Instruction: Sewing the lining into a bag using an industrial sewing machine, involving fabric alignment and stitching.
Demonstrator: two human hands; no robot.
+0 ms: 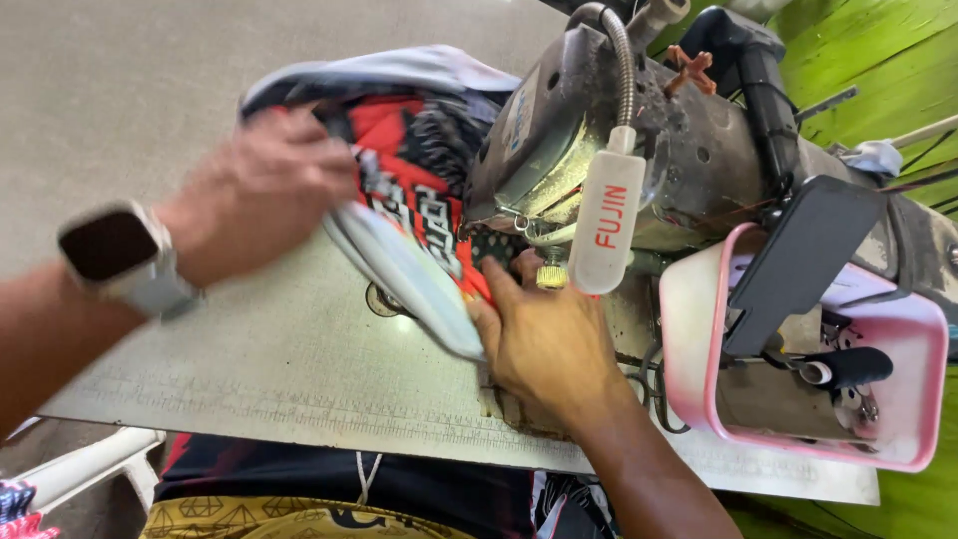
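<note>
Wearing a pale smartwatch (125,258) at the wrist, coming in from the left edge. Gripping, with the left hand (261,192), a bunched fold of the red, black and grey printed garment (419,150); fingers curled closed into the cloth, knuckles up, slightly blurred. Lifting that bundle clear of the grey worktop (249,349), so the fabric is hanging in a slope from upper left down to lower right.

Running along that slope: the garment's long axis, ending in a grey hem edge (414,284) that is reaching the sewing machine (639,150) at the needle area. Lying to the right of the left hand and just left of the right hand, then, with the cloth bridging the 2.

Pressing down beside the presser foot (551,271) with the right hand (544,339): palm flat, fingers spread wide and forward, touching the lower edge of the fabric and pinning rather than clasping it. Sitting nearer the needle by far, the right hand; staying well apart from it, the left. Not possible to tell whether any fingertip is tucked under the cloth.

Hanging over the right hand, a white lamp head (606,222) on a flexible neck. Standing further right, a pink tray (689,339) holding small tools.
</note>
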